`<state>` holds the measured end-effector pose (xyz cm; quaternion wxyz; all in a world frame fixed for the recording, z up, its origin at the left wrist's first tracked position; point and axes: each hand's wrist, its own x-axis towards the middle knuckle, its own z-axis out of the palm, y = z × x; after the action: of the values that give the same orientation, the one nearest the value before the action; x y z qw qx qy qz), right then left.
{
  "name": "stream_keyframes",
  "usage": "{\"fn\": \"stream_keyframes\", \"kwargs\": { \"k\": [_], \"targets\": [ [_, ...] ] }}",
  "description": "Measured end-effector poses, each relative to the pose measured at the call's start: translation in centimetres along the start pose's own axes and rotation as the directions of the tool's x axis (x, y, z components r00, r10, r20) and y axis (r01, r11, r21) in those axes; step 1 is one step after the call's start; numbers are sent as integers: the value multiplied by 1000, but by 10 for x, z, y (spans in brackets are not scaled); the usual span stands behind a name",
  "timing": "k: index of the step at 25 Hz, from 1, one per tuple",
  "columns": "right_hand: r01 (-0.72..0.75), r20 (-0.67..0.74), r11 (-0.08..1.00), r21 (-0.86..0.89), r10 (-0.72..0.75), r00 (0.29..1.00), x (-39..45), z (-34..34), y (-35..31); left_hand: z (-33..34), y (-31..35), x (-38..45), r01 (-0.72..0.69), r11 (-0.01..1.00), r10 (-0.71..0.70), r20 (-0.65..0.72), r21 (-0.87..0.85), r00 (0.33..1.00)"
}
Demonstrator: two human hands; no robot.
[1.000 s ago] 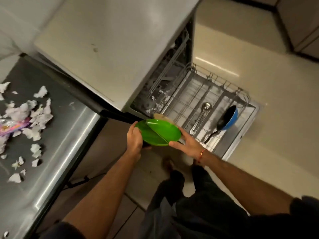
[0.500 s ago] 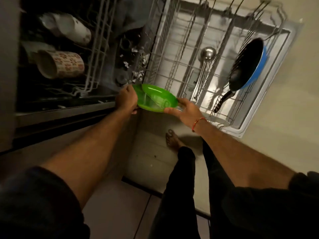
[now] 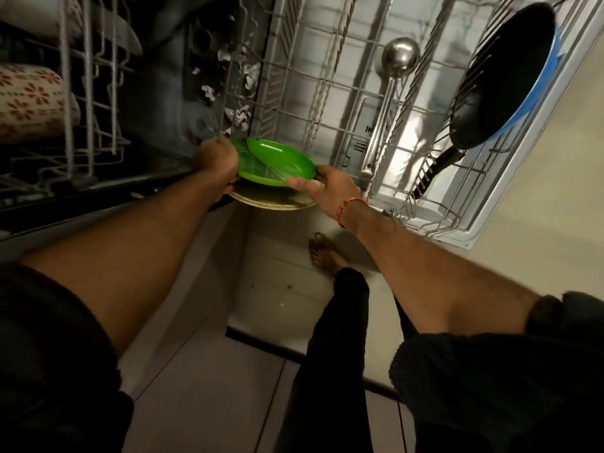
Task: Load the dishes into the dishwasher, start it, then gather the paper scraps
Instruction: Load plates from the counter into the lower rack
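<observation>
I hold a stack of plates at the near edge of the open dishwasher: a green divided plate (image 3: 274, 162) on top of a tan plate (image 3: 273, 202). My left hand (image 3: 217, 160) grips the stack's left rim. My right hand (image 3: 327, 191) grips the right rim, thumb on the green plate. The pulled-out lower rack (image 3: 327, 103) lies just behind the plates and holds a steel ladle (image 3: 397, 65) and a black pan with a blue outside (image 3: 505, 73). Paper scraps (image 3: 240, 114) lie inside the tub.
The upper rack (image 3: 88, 93) at left carries a flower-patterned mug (image 3: 31, 104) and other cups. The open dishwasher door (image 3: 510, 178) juts out at right. My bare foot (image 3: 325, 253) stands on the tiled floor below the plates.
The camera has dropped closer to the dishwasher. The plates have stayed at the rack's near edge, and the tan plate now shows under the green one.
</observation>
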<state>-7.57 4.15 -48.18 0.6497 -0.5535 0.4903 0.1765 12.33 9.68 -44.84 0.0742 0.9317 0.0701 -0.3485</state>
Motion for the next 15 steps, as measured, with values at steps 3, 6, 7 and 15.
{"fn": "stream_keyframes", "kwargs": {
  "k": [3, 6, 7, 15],
  "targets": [
    [7, -21, 1000, -7, -7, 1000, 2, -1, -2, 1, 6, 3, 22, 999, -22, 18, 26, 1000],
    [-20, 0, 1000, 5, 20, 1000, 4, -7, -3, 6, 13, 2, 40, 999, -40, 47, -3, 998],
    [-26, -1, 999, 26, 27, 1000, 6, -8, -3, 8, 15, 3, 43, 999, -43, 56, -12, 998],
    [-59, -104, 994, 91, 68, 992, 35, -22, -9, 33, 40, 9, 120, 991, -106, 188, -64, 976]
  ]
}}
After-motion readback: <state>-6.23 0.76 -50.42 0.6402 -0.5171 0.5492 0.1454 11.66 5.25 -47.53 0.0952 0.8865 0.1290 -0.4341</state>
